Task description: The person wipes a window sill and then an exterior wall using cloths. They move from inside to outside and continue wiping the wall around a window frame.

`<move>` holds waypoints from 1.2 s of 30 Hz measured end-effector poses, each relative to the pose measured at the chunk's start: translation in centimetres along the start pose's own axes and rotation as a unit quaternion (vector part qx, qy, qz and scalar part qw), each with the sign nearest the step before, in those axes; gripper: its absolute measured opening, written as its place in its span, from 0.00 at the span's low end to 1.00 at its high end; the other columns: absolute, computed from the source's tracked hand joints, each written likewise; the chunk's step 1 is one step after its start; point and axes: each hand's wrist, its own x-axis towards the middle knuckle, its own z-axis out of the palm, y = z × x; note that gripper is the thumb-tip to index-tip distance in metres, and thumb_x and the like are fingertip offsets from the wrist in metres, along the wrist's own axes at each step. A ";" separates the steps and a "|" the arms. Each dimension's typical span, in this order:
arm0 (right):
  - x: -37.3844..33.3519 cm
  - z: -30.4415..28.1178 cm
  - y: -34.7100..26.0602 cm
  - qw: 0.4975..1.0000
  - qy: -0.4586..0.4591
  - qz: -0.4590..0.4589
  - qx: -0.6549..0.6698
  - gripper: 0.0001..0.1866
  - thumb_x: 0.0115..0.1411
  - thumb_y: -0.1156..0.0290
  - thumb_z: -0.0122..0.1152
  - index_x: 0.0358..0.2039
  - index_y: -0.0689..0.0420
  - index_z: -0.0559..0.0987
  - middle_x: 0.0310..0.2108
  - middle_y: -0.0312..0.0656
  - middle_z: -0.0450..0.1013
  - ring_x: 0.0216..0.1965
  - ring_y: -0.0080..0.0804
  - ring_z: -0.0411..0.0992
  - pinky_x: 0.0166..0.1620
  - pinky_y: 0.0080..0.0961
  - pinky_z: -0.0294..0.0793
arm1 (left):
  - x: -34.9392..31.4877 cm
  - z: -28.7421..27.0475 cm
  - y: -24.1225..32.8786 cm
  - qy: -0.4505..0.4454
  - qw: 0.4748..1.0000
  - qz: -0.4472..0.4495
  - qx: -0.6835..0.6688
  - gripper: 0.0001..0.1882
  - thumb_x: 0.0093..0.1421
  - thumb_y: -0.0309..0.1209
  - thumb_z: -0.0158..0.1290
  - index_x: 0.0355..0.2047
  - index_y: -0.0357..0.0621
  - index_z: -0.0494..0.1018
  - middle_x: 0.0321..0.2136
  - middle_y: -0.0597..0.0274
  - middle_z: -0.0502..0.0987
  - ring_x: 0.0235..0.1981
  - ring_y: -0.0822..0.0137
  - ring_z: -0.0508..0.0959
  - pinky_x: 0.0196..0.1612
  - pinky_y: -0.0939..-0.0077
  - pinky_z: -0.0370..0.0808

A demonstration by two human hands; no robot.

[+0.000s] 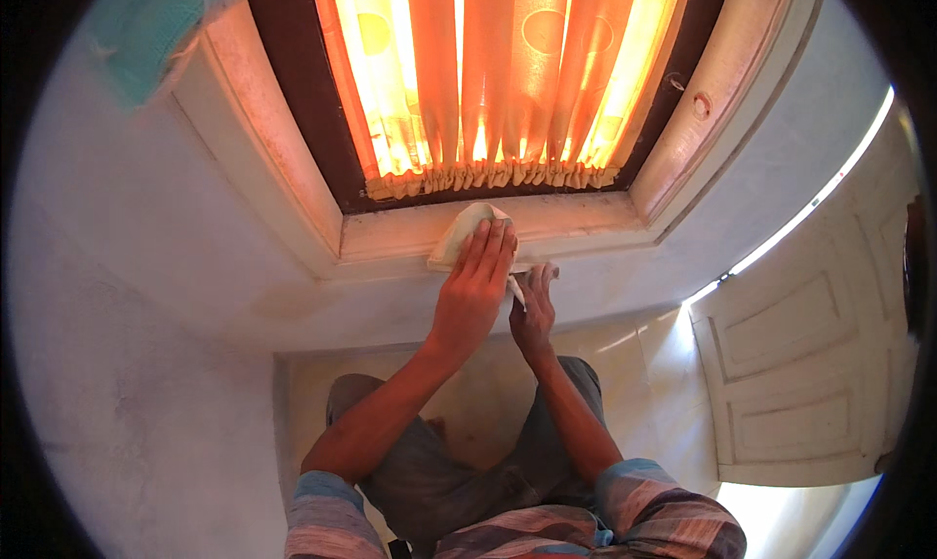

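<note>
If seeking pale cloth [461, 235], look across front edge of window sill [584, 214], under flat, uncurled left grip [474, 278]; find white cloth [516, 292] in closed right grip [533, 308]. Likely light, limp; take by loose edges.

This looks like a room in a home: a gathered orange curtain [485, 91] hangs at upper centre, a panelled door [786, 369] stands at right, a plain pale wall [146, 393] fills the left.

Sheet [455, 239]: matt surf., prob. cloth
</note>
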 end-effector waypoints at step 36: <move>0.4 -1.3 -3.1 0.995 -0.097 0.005 -0.018 0.29 0.58 0.90 0.47 0.58 0.55 0.76 0.64 0.43 0.68 0.67 0.49 0.62 0.69 0.52 0.57 | 0.9 -0.9 -0.5 -0.045 0.982 -0.111 -0.144 0.34 0.55 0.13 0.46 0.65 0.38 0.63 0.66 0.50 0.64 0.68 0.52 0.63 0.68 0.61 0.64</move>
